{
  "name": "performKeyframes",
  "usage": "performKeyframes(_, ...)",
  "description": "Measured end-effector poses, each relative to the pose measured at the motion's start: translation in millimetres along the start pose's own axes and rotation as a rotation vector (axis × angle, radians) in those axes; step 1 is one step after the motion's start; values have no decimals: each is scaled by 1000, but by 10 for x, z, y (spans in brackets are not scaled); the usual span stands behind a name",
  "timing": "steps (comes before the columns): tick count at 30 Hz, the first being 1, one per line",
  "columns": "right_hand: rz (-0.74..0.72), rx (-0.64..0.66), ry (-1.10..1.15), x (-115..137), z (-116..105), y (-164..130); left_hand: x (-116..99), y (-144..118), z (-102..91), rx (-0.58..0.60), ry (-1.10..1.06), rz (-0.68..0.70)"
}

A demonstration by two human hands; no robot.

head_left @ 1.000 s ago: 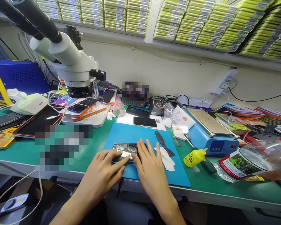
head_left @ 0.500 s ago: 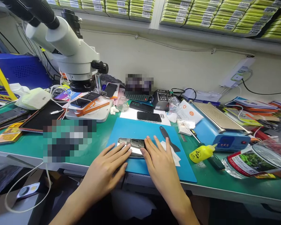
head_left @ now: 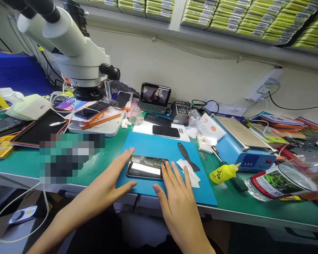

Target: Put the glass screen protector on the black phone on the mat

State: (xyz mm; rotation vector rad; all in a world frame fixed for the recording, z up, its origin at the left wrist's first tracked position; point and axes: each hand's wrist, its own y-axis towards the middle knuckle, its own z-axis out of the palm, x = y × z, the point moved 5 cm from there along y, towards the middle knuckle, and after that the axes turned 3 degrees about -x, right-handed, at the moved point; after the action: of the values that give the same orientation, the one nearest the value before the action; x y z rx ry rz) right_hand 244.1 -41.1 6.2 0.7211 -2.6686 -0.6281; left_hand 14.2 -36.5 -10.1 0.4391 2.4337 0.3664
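Phone (head_left: 147, 167) lay flat, screen up, on the blue mat (head_left: 159, 146) at the bench's front edge. The left hand (head_left: 110, 181) rested open at its left end, the right hand (head_left: 178, 197) lay flat, fingers spread, touching its right end; neither gripped anything.

blue mat (head_left: 159, 144), yellow bottle (head_left: 224, 173), green bench (head_left: 254, 208)

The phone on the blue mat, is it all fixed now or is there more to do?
Done: the phone lies flat on the blue mat, glossy face up. In hand: the left hand flanks its left end and the right hand fingertips touch its right end. Left: I cannot tell; the black spatula and white wipe lie beside it, untouched.
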Motion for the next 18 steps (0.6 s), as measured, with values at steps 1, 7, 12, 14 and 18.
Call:
performKeyframes(1, 22, -1, 24, -25, 18, 36, 30, 38, -7, 22, -1, -20)
performKeyframes(7, 264, -121, 231, -402, -13, 114, 111, 230, 37, 49, -19, -79)
performKeyframes(12, 349, -198, 260, -428, -25, 18, 95, 217, 12, -44, -77, -43)
performKeyframes(14, 338, -188, 232, -378, 0, 13, 61, 206, 2, -51, -97, 3)
performKeyframes(18, 307, -160, 204, -330, 34, 33, -5, 185, -11, -57, -87, 61)
